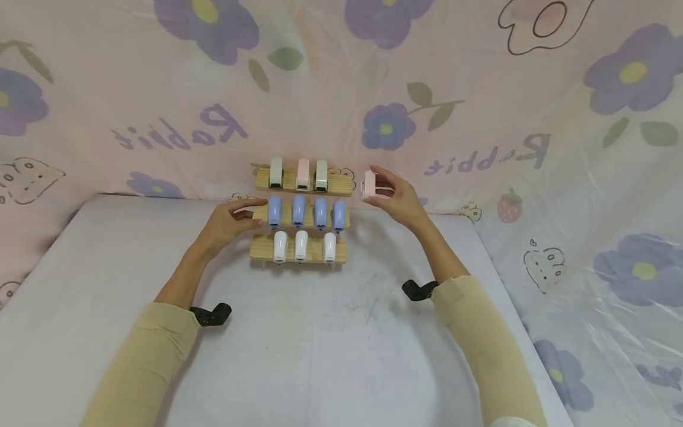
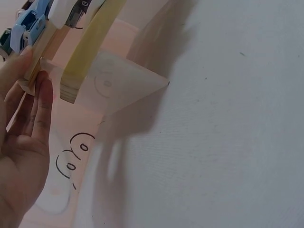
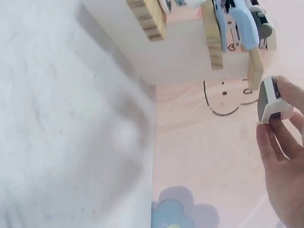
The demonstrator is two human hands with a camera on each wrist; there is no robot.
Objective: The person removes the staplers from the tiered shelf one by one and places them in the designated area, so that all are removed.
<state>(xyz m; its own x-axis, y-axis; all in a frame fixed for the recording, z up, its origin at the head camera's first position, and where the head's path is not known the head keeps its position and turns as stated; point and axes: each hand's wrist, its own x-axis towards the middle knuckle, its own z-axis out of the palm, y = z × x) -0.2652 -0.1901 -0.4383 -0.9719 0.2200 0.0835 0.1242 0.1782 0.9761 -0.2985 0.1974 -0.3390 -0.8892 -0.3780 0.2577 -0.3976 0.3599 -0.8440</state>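
A three-tier wooden rack (image 1: 258, 249) carries small stapler-like items. On its top tier stand a pink item (image 1: 303, 174) and two grey-green ones, the middle tier holds several blue items (image 1: 299, 210), and the bottom one three white items (image 1: 301, 245). The left hand (image 1: 226, 225) grips the left end of the middle tier; the left wrist view shows this hand (image 2: 28, 137) with its thumb and fingers on the wood. Just right of the top tier, the right hand (image 1: 397, 198) pinches a pale pink item (image 1: 369, 185), seen also as a pink-and-grey item (image 3: 270, 100) in the right wrist view.
The rack stands on a white surface (image 1: 315, 344) near its back edge. Behind it hangs a pink patterned cloth (image 1: 320, 77), which continues down the right side. Black wrist mounts (image 1: 213, 315) stick out at both sleeve cuffs.
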